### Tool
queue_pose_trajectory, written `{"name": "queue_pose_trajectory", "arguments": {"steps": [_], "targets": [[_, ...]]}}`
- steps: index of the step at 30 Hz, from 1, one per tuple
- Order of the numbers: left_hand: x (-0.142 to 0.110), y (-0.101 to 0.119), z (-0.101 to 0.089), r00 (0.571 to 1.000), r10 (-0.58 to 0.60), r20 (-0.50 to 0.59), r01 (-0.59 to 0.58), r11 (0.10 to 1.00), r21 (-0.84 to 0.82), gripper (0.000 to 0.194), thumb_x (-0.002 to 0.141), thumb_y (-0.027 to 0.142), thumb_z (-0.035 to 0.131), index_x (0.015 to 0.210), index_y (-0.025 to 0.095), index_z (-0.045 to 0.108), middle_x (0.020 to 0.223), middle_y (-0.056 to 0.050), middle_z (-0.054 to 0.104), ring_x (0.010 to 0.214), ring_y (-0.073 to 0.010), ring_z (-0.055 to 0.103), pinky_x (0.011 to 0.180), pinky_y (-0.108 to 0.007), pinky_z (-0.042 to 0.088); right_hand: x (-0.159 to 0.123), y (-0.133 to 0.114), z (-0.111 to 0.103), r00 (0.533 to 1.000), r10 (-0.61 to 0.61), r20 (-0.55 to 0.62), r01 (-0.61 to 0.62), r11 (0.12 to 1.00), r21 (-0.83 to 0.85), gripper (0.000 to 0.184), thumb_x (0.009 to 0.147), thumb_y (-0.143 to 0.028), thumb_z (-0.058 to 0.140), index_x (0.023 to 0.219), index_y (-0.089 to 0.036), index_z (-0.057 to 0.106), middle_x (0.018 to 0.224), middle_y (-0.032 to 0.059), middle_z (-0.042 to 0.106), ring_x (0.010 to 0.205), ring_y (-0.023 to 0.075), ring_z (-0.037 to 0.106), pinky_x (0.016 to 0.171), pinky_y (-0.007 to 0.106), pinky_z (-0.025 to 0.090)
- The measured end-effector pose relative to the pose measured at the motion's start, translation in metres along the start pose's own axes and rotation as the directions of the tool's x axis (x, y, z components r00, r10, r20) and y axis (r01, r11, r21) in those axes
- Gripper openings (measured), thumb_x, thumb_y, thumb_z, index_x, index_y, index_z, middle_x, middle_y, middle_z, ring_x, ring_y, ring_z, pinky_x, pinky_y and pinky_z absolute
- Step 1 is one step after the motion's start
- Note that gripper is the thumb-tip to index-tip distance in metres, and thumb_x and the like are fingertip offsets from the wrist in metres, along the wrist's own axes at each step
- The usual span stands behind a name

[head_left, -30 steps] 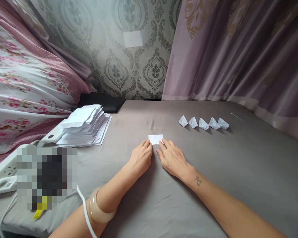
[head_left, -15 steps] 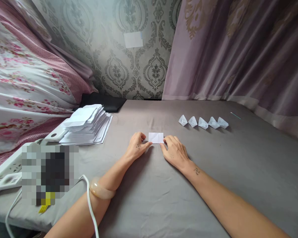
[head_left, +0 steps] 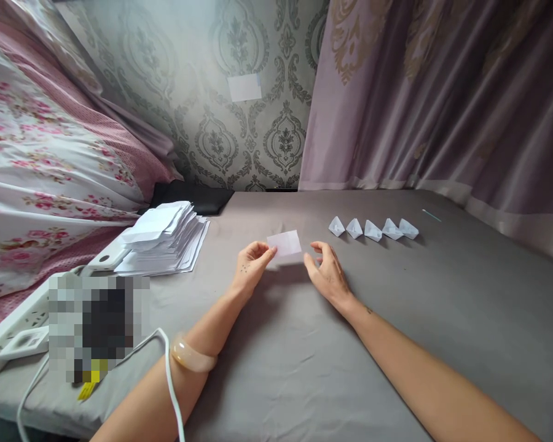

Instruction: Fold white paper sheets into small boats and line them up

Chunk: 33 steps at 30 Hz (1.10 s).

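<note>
A small white sheet of paper (head_left: 286, 245), rectangular and slightly blurred, is held just above the table in front of me. My left hand (head_left: 253, 264) pinches its left edge between thumb and fingers. To the right of the paper, my right hand (head_left: 326, 270) is off it, thumb and fingers apart, with nothing in them. Several folded white paper boats (head_left: 373, 231) stand in a row on the table beyond my right hand.
A tall stack of white paper (head_left: 161, 239) lies at the left, by a white power strip (head_left: 32, 316). A white cable (head_left: 169, 368) crosses over my left forearm. A cotton swab (head_left: 431, 215) lies at the back right of the grey-covered table (head_left: 396, 344).
The paper has been raised off the table and tilted by my left hand. My right hand has let go of its right edge and moved slightly right. The view has shifted a little.
</note>
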<state>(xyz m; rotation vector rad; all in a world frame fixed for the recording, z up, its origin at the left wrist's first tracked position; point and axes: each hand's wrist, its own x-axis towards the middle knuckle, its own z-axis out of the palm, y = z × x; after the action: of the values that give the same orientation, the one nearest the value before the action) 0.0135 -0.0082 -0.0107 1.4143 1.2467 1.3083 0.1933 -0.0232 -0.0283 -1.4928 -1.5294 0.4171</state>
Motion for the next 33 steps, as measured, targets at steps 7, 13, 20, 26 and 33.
{"name": "queue_pose_trajectory", "arguments": {"steps": [7, 13, 20, 26, 33], "targets": [[0.000, -0.002, 0.000, 0.939, -0.324, 0.115, 0.340, 0.826, -0.450, 0.036, 0.061, 0.037, 0.078, 0.078, 0.015, 0.054, 0.072, -0.002, 0.064, 0.066, -0.0124, 0.063, 0.068, -0.028, 0.052, 0.003, -0.009, -0.004, 0.975, 0.102, 0.199, -0.168, 0.921, 0.352, 0.041, 0.085, -0.050, 0.046, 0.110, -0.017, 0.053, 0.105, 0.0114, 0.066, 0.095, 0.0209, 0.063, 0.086, 0.037, 0.049], [-0.005, 0.000, 0.006, 0.930, -0.362, 0.065, 0.353, 0.829, -0.434, 0.036, 0.060, 0.033, 0.079, 0.075, 0.015, 0.052, 0.067, -0.003, 0.065, 0.057, -0.0123, 0.062, 0.057, -0.026, 0.052, 0.001, -0.017, -0.002, 0.938, 0.174, 0.300, -0.319, 0.770, 0.552, 0.051, 0.078, -0.061, 0.052, 0.105, -0.017, 0.054, 0.088, 0.0078, 0.070, 0.078, 0.0208, 0.065, 0.067, 0.033, 0.055], [-0.012, 0.004, 0.011, 0.931, -0.326, 0.165, 0.365, 0.859, -0.360, 0.037, 0.061, 0.032, 0.079, 0.080, 0.014, 0.054, 0.064, -0.001, 0.063, 0.064, -0.0144, 0.064, 0.058, -0.025, 0.052, 0.001, -0.013, 0.005, 0.943, 0.209, 0.260, -0.326, 0.745, 0.582, 0.048, 0.067, -0.045, 0.071, 0.101, -0.017, 0.052, 0.074, 0.0031, 0.069, 0.059, 0.0136, 0.060, 0.055, 0.024, 0.048], [-0.011, -0.001, 0.011, 0.916, -0.317, 0.245, 0.392, 0.835, -0.386, 0.039, 0.059, 0.029, 0.081, 0.084, 0.013, 0.057, 0.074, -0.004, 0.067, 0.071, -0.0156, 0.065, 0.064, -0.027, 0.054, 0.001, -0.011, 0.005, 0.951, 0.163, 0.263, -0.288, 0.777, 0.559, 0.045, 0.073, -0.041, 0.065, 0.109, -0.018, 0.049, 0.068, -0.0005, 0.066, 0.055, 0.0120, 0.057, 0.050, 0.023, 0.046], [-0.010, 0.000, 0.009, 0.915, -0.349, 0.203, 0.401, 0.846, -0.351, 0.029, 0.063, 0.024, 0.076, 0.080, 0.013, 0.055, 0.070, -0.002, 0.065, 0.066, -0.0140, 0.065, 0.063, -0.026, 0.054, 0.003, -0.004, 0.005, 0.950, 0.102, 0.296, -0.228, 0.875, 0.427, 0.026, 0.079, -0.036, 0.055, 0.099, -0.020, 0.061, 0.070, 0.0008, 0.066, 0.058, 0.0138, 0.057, 0.047, 0.023, 0.045]]}}
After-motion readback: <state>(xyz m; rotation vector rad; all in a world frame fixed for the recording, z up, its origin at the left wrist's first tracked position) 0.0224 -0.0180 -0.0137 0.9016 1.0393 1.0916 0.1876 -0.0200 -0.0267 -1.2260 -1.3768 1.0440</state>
